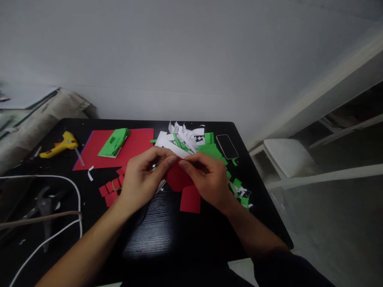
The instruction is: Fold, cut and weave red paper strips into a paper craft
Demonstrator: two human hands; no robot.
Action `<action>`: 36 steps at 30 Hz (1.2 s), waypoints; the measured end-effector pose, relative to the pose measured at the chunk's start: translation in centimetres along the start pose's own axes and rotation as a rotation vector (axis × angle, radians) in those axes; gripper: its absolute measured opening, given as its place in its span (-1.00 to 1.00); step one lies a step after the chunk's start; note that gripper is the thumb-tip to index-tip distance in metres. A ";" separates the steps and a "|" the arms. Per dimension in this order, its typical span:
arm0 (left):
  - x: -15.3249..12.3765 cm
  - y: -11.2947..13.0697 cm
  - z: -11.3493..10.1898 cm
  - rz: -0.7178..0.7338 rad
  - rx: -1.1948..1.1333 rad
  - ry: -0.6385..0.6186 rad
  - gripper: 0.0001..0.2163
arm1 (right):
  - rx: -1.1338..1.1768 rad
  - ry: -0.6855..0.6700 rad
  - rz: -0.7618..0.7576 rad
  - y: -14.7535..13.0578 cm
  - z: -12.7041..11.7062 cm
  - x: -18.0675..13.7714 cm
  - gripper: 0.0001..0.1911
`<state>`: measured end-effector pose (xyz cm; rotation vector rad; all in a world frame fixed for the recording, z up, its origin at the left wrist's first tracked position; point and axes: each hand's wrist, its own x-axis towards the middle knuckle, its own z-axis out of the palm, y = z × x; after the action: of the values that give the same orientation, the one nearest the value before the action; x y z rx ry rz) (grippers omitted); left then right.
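Observation:
My left hand (pixel 146 175) and my right hand (pixel 206 175) meet over the middle of the black table. Between them is a piece of red paper (pixel 176 177), its upper edge pinched by the thumb and fingers of both hands. Just below it lies a second red paper piece (pixel 190 200), flat on the table. Small red paper squares (pixel 110 189) are spread to the left of my left hand. Behind my fingers sits a heap of white paper scraps (pixel 187 135), with green paper (pixel 211 150) at its right.
A yellow glue gun (pixel 61 146) lies at the left beside a large red sheet (pixel 139 141) bearing folded green paper (pixel 114 142). Pliers (pixel 44 207) and a white cable (pixel 78 195) are nearer. A phone (pixel 227 146) rests at the right, a white stool (pixel 287 155) beyond the table.

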<state>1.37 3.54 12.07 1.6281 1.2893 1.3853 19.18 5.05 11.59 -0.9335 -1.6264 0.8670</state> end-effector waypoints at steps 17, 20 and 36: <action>0.1 -0.5 -0.4 0.042 -0.061 0.109 -0.94 | 0.177 0.077 0.096 -0.1 -0.4 0.2 -0.95; 0.0 -0.5 -0.2 0.042 -0.046 0.132 -0.93 | 0.175 -0.035 0.136 0.0 -0.1 0.1 -0.75; 0.6 -0.9 -0.3 -0.047 -0.094 -0.034 -0.87 | 0.031 0.226 0.140 0.2 -0.7 0.7 -0.90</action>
<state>0.82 4.37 11.55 1.5424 1.2171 1.3630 19.74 5.84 11.84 -1.0922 -1.3642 0.8460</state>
